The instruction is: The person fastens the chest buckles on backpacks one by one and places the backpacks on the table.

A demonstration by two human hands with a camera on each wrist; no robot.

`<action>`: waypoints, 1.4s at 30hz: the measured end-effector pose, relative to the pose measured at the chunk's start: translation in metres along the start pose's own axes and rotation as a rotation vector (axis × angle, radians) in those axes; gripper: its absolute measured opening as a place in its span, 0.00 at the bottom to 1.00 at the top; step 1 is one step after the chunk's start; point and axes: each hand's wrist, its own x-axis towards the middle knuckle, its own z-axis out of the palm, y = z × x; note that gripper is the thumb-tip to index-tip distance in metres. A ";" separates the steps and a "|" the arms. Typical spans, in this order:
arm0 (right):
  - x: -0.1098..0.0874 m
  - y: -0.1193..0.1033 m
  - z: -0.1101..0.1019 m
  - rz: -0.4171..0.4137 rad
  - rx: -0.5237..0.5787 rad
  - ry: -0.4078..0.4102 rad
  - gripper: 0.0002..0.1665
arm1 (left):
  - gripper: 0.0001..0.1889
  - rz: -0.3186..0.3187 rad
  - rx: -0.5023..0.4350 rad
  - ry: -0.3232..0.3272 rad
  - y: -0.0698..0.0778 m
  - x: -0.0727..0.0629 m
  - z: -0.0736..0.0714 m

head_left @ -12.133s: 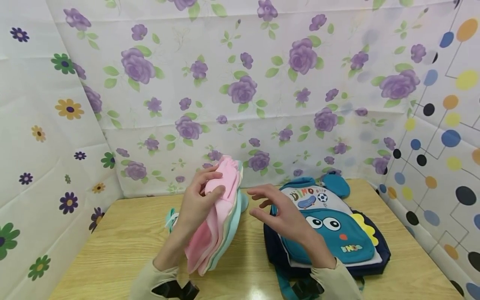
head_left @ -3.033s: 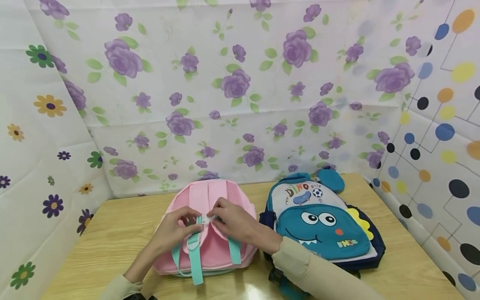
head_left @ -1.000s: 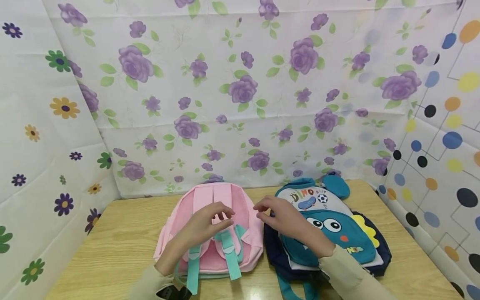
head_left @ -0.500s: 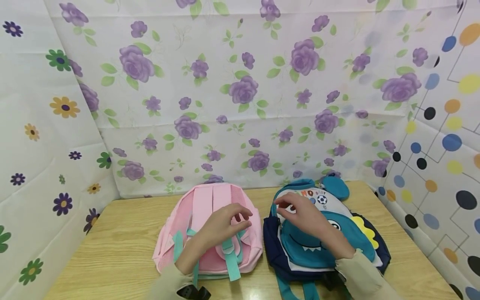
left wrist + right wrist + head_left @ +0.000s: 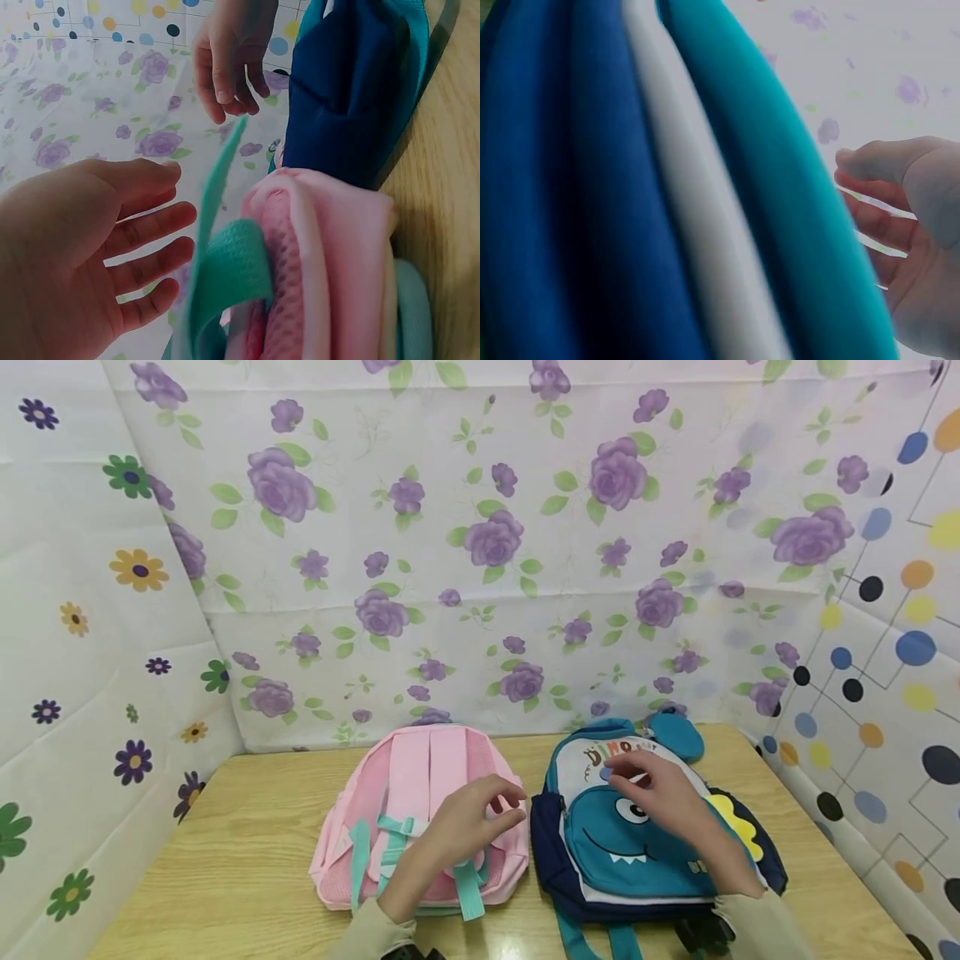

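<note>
Directly below relaxed left hand, pink backpack; below relaxed right hand, dinosaur backpack.

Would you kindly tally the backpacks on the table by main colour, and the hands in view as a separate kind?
Pink backpack: 1
Blue backpack with a dinosaur face: 1
Hands, a left hand and a right hand: 2
Total: 4
</note>
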 end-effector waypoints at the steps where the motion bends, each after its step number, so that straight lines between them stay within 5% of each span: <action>1: -0.002 0.003 -0.002 0.008 -0.004 0.003 0.16 | 0.14 -0.004 -0.005 0.003 0.001 0.000 0.002; 15: -0.013 0.032 -0.032 0.087 -0.105 0.008 0.21 | 0.12 -0.078 -0.020 0.008 0.015 0.005 0.020; 42: -0.027 0.078 -0.066 0.208 -0.171 -0.026 0.30 | 0.16 -0.013 0.216 -0.023 0.033 0.017 0.057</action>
